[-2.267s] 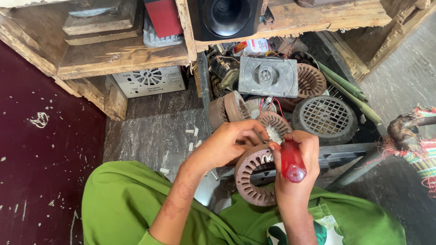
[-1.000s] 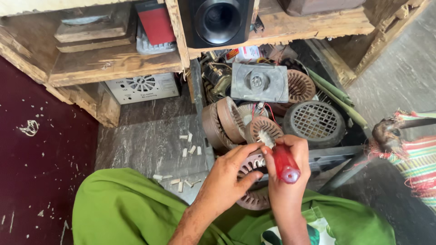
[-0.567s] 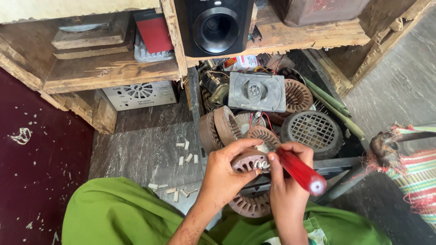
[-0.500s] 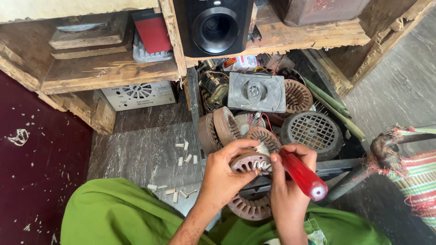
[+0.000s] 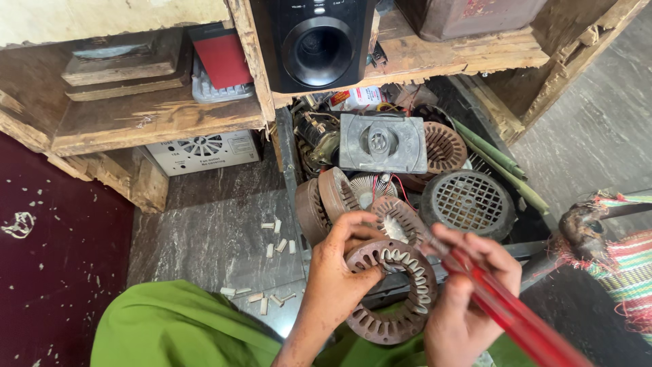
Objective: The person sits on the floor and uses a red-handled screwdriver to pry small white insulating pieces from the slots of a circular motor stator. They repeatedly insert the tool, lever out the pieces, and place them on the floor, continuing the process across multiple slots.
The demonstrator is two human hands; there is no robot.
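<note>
While left fingers [image 5: 367,228] grip, stator ring [image 5: 390,292] between hands.

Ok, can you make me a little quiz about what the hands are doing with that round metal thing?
1. True or false: the left hand grips the rusty slotted ring by its rim.
2. Which hand holds the red-handled screwdriver?
A) left hand
B) right hand
C) neither
3. Fill in: small white strips lie scattered on the grey ______.

Key: 1 true; 2 B; 3 floor.
</note>
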